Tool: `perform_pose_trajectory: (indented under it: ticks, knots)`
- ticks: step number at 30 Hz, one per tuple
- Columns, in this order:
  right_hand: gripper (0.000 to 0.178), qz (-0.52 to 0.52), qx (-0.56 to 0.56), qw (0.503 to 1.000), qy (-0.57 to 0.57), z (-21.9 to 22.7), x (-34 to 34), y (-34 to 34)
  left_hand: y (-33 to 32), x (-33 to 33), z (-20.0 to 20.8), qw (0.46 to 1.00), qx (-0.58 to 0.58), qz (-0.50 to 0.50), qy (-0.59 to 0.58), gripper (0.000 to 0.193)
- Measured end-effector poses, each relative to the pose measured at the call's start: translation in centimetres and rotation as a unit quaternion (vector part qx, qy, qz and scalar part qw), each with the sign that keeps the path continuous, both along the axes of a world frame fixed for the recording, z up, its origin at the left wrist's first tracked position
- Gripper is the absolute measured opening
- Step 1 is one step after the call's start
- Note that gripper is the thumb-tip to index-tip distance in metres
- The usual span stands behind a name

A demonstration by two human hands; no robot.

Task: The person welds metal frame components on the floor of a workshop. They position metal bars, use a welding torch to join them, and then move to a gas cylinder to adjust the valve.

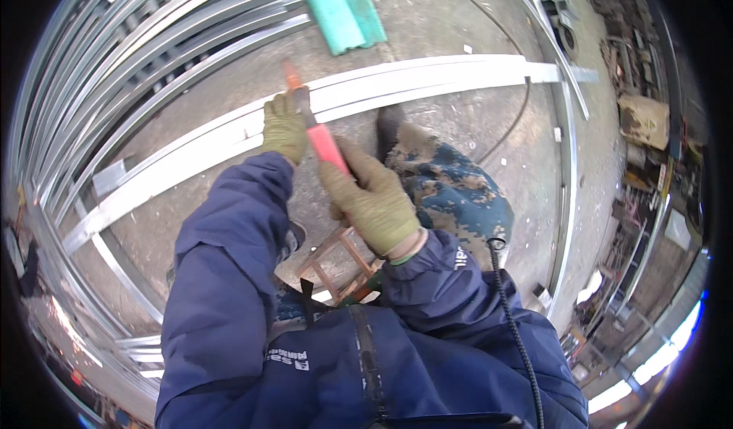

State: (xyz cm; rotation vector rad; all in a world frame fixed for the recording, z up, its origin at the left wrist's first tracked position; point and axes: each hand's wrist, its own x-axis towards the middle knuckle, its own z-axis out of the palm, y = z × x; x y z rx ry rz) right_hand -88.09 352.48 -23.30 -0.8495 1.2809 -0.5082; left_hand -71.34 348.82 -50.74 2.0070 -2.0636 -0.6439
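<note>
Right hand (374, 200) closed round red tool (327, 146); left hand (283, 129) on beam (416, 79).
Tool slants up-left from right hand, its blurred orange tip passing just beside and beyond left hand's fingers; left hand lies over the bright metal beam, can't tell if it grips or only rests; beam runs out to both sides of it, above right hand; green sheets (336, 15) on floor (450, 28) ahead of both hands; stacked metal profiles (164, 66) left of and beyond left hand; cable (526, 97) crosses beam, right of right hand; brownish frame (356, 253) below right hand
</note>
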Motion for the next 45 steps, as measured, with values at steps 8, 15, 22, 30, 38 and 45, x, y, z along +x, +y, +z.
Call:
perform_pose_trajectory:
  ticks: [8,15,22,30,38,45]
  knots:
    - [0.054,0.005,-0.018,1.0,-0.023,-0.3,-1.2,-0.4,-0.9,0.7,-2.8,0.995,-0.008,-0.081,-0.064,0.028]
    - [0.054,0.019,-0.007,1.0,-0.021,-0.1,-1.0,-0.1,-1.1,0.9,-2.3,0.965,-0.092,-0.138,-0.201,0.044]
    - [0.051,-0.031,0.049,0.998,-0.025,0.4,-1.1,-0.2,-3.5,-0.9,9.0,0.99,0.08,-0.035,-0.114,0.045]
    - [0.053,0.015,0.067,0.998,0.009,-0.8,0.3,0.2,2.9,-0.2,8.6,0.979,-0.096,0.018,-0.177,0.043]
    - [0.052,0.115,0.137,0.983,0.039,-3.6,1.3,1.6,11.7,1.0,18.6,0.829,0.316,0.272,0.371,0.048]
    - [0.05,0.165,0.131,0.977,0.039,-7.0,1.9,3.5,13.2,0.4,19.6,0.763,0.283,0.342,0.469,0.059]
